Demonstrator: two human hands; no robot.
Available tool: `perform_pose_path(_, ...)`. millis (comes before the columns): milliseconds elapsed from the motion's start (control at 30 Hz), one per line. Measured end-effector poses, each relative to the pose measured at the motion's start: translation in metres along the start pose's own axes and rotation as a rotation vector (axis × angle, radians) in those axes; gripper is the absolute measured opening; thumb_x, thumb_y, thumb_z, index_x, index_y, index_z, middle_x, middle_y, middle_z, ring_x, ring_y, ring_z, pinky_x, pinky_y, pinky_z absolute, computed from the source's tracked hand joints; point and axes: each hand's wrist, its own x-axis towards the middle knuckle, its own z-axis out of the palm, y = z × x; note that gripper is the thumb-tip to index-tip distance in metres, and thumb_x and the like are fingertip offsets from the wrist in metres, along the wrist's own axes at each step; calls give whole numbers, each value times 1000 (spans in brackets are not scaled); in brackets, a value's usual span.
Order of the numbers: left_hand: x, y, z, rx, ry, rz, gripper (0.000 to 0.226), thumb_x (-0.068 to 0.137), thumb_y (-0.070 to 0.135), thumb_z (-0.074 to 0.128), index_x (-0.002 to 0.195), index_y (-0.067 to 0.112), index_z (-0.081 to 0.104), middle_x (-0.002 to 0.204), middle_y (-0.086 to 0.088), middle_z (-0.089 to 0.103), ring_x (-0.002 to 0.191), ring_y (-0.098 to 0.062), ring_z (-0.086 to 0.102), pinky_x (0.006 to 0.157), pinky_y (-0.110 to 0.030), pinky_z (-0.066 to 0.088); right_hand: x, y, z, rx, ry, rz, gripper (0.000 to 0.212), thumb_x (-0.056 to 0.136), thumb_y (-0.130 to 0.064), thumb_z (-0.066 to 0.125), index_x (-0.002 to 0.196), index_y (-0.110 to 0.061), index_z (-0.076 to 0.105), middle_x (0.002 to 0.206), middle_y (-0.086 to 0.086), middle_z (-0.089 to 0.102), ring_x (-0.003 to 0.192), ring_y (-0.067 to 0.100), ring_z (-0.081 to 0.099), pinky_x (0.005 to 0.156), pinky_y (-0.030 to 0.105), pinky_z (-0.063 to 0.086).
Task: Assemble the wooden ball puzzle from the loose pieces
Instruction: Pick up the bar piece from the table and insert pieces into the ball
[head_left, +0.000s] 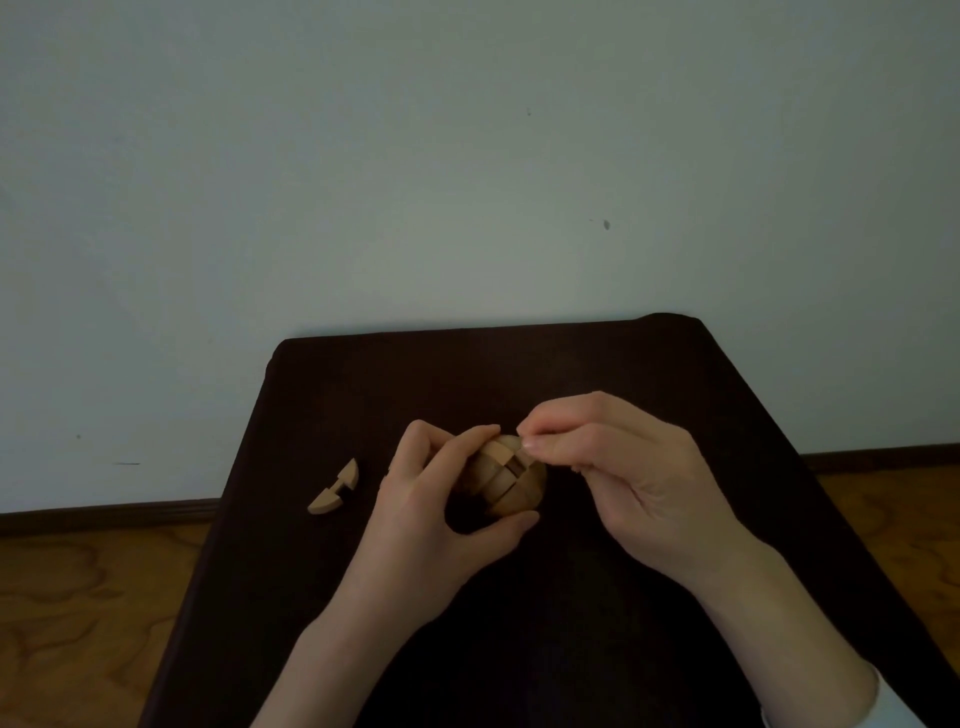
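A partly built wooden ball puzzle (506, 478) of pale curved pieces is held above the dark table (623, 374). My left hand (431, 514) grips it from the left, with the index finger over the top and the thumb underneath. My right hand (613, 467) pinches the puzzle's upper right edge between thumb and fingertips; its other fingers are curled. A slot shows in the top of the ball. One loose crescent-shaped wooden piece (335, 488) with a notch lies on the table to the left of my left hand.
The dark table stands against a pale wall (467, 156). Wooden floor (93, 597) shows on both sides, with a dark skirting board (104, 512) along the wall. A white sleeve cuff (893, 712) shows at the lower right.
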Motion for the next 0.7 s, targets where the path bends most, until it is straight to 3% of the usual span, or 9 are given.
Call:
perform_pose_path(100, 0, 0, -1, -22, 6, 0, 71, 66, 56, 69, 131, 42, 46, 107, 21, 40, 100, 6, 44, 79, -11, 41, -2, 1, 3, 32, -43, 45, 31, 91, 9, 46, 107, -7, 67, 109, 2, 64, 93, 7, 61, 78, 15, 47)
perform_pose_path(200, 0, 1, -1, -16, 21, 4, 71, 66, 52, 72, 131, 38, 48, 107, 20, 40, 100, 7, 44, 85, -3, 38, -2, 1, 4, 94, -17, 139, 35, 94, 4, 46, 120, -12, 63, 109, -1, 60, 88, 9, 61, 74, 15, 49)
perform_pose_path(333, 0, 1, -1, -17, 33, -1, 70, 66, 52, 71, 131, 37, 49, 106, 20, 39, 101, 8, 43, 88, -1, 34, -2, 0, 8, 62, 3, 191, 27, 94, -5, 49, 111, -12, 69, 105, -2, 54, 91, 6, 56, 73, 14, 48)
perform_pose_path(433, 0, 3, -2, -15, 47, 12, 70, 66, 51, 71, 131, 38, 48, 106, 20, 39, 101, 10, 42, 87, 1, 33, -3, -2, 11, 31, 4, 291, 24, 95, -13, 56, 106, -29, 71, 108, -9, 47, 98, 5, 53, 80, 11, 45)
perform_pose_path(533, 0, 4, -3, 1, 58, 18, 69, 66, 52, 70, 130, 41, 45, 107, 21, 39, 102, 11, 42, 89, 1, 32, -2, -5, 12, 211, -31, 515, 33, 94, -16, 59, 96, -48, 68, 116, -23, 40, 112, -3, 50, 87, 11, 47)
perform_pose_path(600, 0, 4, -3, -3, 59, 17, 69, 66, 52, 70, 130, 39, 46, 107, 20, 39, 103, 9, 43, 89, 0, 33, -1, -9, 11, 337, -49, 623, 32, 93, -17, 59, 93, -48, 69, 121, -22, 42, 113, -6, 52, 86, 10, 48)
perform_pose_path(700, 0, 4, -2, -2, 64, 16, 70, 67, 50, 71, 131, 36, 49, 106, 20, 40, 102, 7, 44, 88, 0, 34, 1, -14, 12, 583, -48, 748, 28, 94, -14, 56, 93, -37, 72, 119, -19, 53, 106, 4, 65, 80, 21, 56)
